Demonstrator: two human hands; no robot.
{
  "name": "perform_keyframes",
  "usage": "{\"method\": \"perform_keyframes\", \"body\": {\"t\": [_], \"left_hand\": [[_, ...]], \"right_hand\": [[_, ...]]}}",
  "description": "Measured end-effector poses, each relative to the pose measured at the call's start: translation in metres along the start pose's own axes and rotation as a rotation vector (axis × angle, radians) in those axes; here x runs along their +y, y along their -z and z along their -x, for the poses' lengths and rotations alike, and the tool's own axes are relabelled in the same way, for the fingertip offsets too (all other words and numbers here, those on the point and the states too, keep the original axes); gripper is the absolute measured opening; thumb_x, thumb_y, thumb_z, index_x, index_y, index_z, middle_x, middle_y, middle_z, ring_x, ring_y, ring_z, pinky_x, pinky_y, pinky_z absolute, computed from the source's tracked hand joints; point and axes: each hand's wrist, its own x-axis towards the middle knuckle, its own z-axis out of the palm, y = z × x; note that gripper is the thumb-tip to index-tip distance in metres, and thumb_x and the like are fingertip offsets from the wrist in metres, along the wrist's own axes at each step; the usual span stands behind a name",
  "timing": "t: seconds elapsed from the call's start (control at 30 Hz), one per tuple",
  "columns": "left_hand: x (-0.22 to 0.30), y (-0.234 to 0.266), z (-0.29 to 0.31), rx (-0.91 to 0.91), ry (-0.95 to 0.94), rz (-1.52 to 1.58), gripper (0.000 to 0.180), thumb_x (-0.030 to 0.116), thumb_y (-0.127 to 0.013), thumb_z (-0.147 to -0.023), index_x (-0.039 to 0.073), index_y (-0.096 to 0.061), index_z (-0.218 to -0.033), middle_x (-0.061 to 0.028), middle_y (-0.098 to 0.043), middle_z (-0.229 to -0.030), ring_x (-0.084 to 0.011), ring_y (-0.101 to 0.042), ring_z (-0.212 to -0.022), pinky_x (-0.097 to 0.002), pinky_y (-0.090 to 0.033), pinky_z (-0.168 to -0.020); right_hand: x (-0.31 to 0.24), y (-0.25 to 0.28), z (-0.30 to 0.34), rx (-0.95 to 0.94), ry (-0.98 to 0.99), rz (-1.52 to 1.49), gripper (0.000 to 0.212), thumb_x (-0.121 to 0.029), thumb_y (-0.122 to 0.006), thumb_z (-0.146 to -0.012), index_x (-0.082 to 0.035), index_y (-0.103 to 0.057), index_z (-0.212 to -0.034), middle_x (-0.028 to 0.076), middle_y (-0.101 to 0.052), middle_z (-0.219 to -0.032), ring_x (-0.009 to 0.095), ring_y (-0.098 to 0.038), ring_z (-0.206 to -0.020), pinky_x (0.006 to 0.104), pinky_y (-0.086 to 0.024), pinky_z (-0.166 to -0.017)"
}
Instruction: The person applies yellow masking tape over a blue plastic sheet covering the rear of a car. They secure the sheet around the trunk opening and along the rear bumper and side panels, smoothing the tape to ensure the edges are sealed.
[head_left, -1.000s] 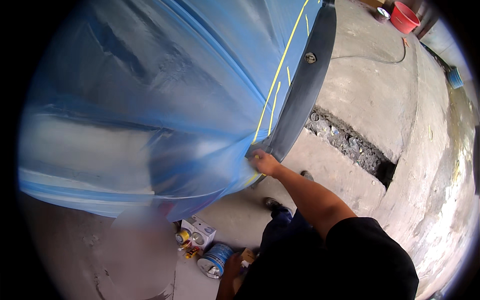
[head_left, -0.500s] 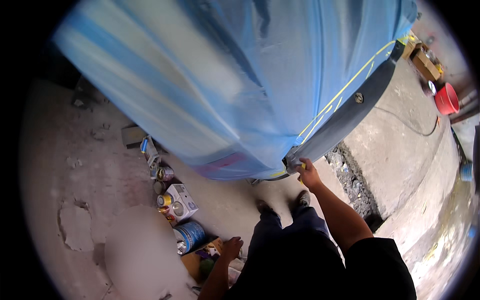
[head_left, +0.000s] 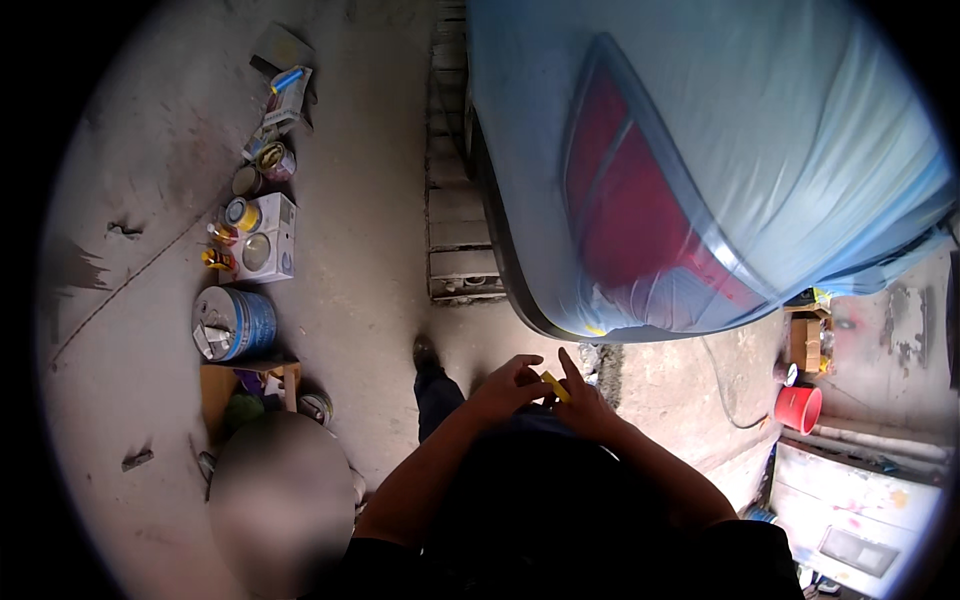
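My left hand (head_left: 507, 384) and my right hand (head_left: 583, 402) meet in front of my body, low in the head view. Between their fingers they pinch a small yellow piece of tape (head_left: 555, 386). Just above them is the corner of a car (head_left: 700, 160) wrapped in blue plastic film, with a red tail light (head_left: 630, 215) showing through the film. My shoe (head_left: 427, 354) stands on the concrete floor left of the hands.
Paint cans, including a blue one (head_left: 232, 322), and a white box (head_left: 270, 238) lie in a row on the floor at left. A person crouches at lower left (head_left: 280, 500). A red bucket (head_left: 799, 408) and a hose are at right. A floor grate (head_left: 456, 200) runs beside the car.
My view swung from the car's side to its rear corner. My right hand came off the film edge and joined my left hand, both now on a yellow tape piece.
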Motion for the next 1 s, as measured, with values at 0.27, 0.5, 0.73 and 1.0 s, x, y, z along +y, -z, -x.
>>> {"method": "perform_keyframes", "body": {"t": [0.27, 0.5, 0.73, 1.0], "left_hand": [[0.017, 0.059, 0.007, 0.005, -0.16, 0.04, 0.025, 0.019, -0.073, -0.084, 0.0, -0.062, -0.096, -0.0051, -0.063, -0.082, -0.0114, -0.058, -0.076, -0.0271, -0.048, -0.07], [0.0, 0.104, -0.014, 0.065, -0.18, 0.06, 0.021, 0.022, -0.059, -0.093, 0.001, -0.057, -0.091, -0.0069, -0.061, -0.077, -0.0139, -0.059, -0.068, -0.0298, -0.048, -0.063], [-0.025, 0.087, -0.092, 0.391, -0.182, -0.039, 0.023, 0.02, -0.048, -0.096, -0.001, -0.052, -0.104, -0.0263, -0.062, -0.095, -0.0423, -0.061, -0.091, -0.0495, -0.046, -0.078], [-0.004, 0.076, -0.173, 0.762, -0.409, -0.079, 0.02, 0.018, -0.052, -0.092, -0.001, -0.056, -0.095, -0.0228, -0.062, -0.086, -0.0405, -0.062, -0.083, -0.0455, -0.048, -0.073]], "right_hand": [[-0.068, 0.003, -0.04, -0.22, -0.031, 0.13, 0.082, 0.0, -0.05, -0.078, 0.003, -0.008, -0.148, 0.02, -0.067, -0.098, 0.037, -0.065, -0.095, 0.0416, -0.049, -0.086], [-0.128, -0.001, -0.095, -0.311, -0.291, 0.216, 0.066, -0.014, -0.05, -0.089, 0.001, -0.021, -0.147, 0.02, -0.066, -0.093, 0.03, -0.066, -0.088, 0.0361, -0.051, -0.08], [-0.138, 0.038, -0.174, -0.534, -0.843, 0.303, 0.029, -0.009, -0.038, -0.097, 0.003, -0.048, -0.122, 0.014, -0.063, -0.078, 0.019, -0.062, -0.061, 0.0313, -0.051, -0.051], [-0.189, 0.049, -0.234, -0.406, -0.608, 1.292, 0.024, -0.008, -0.062, -0.078, -0.004, -0.071, -0.1, 0.017, -0.07, -0.094, 0.03, -0.069, -0.093, 0.0394, -0.054, -0.08]]}}
